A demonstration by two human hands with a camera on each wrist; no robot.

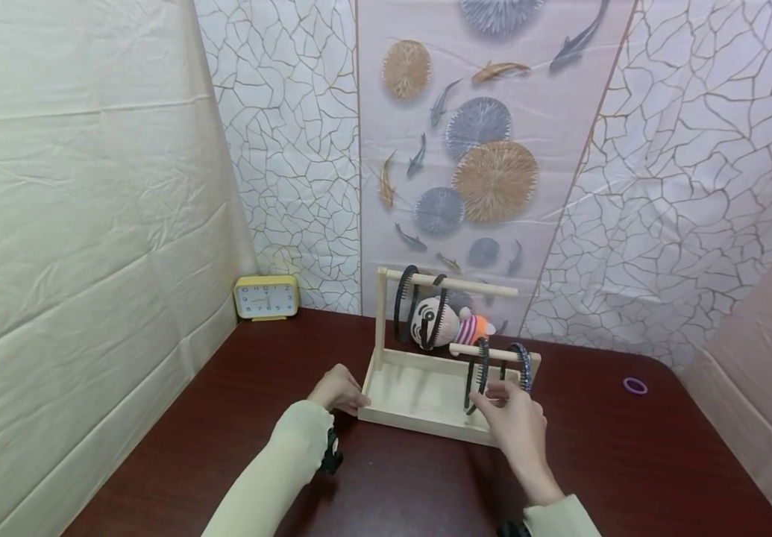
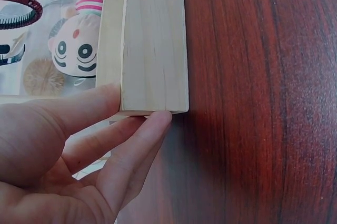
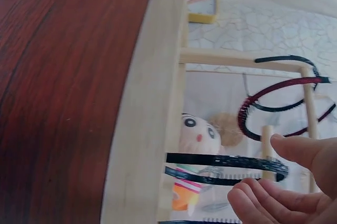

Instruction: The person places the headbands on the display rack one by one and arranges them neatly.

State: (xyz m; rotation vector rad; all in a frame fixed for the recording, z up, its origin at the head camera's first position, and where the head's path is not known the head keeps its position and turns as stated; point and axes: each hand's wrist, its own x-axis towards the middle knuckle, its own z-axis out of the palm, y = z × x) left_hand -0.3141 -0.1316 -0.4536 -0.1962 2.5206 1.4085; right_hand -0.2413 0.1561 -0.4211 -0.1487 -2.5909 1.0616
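A pale wooden rack (image 1: 419, 424) with a tray base and two bars stands on the table. My left hand (image 1: 339, 389) grips its near left corner, thumb on one face and fingertips against the end in the left wrist view. Two dark headbands hang on the tall upper bar (image 1: 479, 286); one looks dark red (image 3: 279, 83) in the right wrist view. From the lower bar hang a black toothed headband (image 1: 483, 365) and a blue speckled headband (image 1: 526, 365). My right hand (image 1: 516, 425) is beside the black one, thumb and fingers apart; contact is unclear.
Behind the rack lies a plush doll (image 1: 469, 328) with a striped body. A yellow clock (image 1: 266, 297) stands at the back left of the table. To the right of the rack lies a purple ring (image 1: 635, 385). Patterned cloth hangs behind the table.
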